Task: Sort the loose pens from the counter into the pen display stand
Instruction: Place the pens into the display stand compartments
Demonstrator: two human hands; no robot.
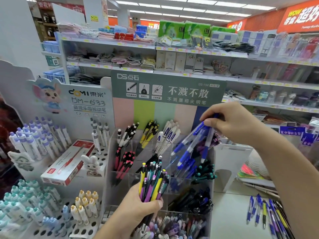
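- I see the stand point(160, 169): clear tiered compartments, pens sorted by colour, standing tilted, tips down.
- Blue pens point(193, 144) are pinched at their tops in my right hand point(231, 123), fanned out and hanging tips down over the stand's blue compartment.
- A mixed bunch point(153, 180), yellow, purple and teal, stands upright in my left fist point(138, 207).
- Loose pens point(269, 213) lie on the counter point(233, 213) to the right, mostly blue, blurred.

the shop was bright and evenly lit by ceiling light panels point(198, 4) at 12 o'clock; shadows were faint. shelves bowed toward the edges, and loose pens point(269, 214) at 4 o'clock were motion-blurred.
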